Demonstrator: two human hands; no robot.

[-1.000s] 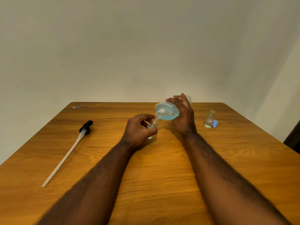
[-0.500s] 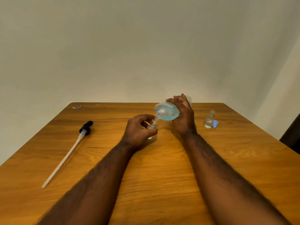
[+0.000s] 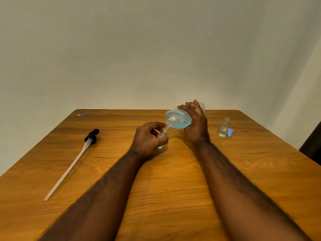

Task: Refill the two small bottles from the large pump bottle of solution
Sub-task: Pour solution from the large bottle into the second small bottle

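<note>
My right hand (image 3: 196, 126) grips the large clear bottle (image 3: 178, 119) of blue solution, tipped on its side with its open threaded neck pointing down-left. My left hand (image 3: 147, 140) holds a small clear bottle (image 3: 162, 135) upright on the table, its mouth just under the big bottle's neck. Most of that small bottle is hidden by my fingers. A second small bottle (image 3: 223, 127) with pale liquid stands uncapped at the right, a blue cap (image 3: 229, 132) beside it.
The black pump head with its long white dip tube (image 3: 73, 162) lies on the wooden table (image 3: 173, 188) at the left. A small scrap (image 3: 82, 114) sits at the far left corner. A dark object (image 3: 312, 146) shows past the table's right edge.
Nothing has visibly moved; both hands keep the same pouring pose.
</note>
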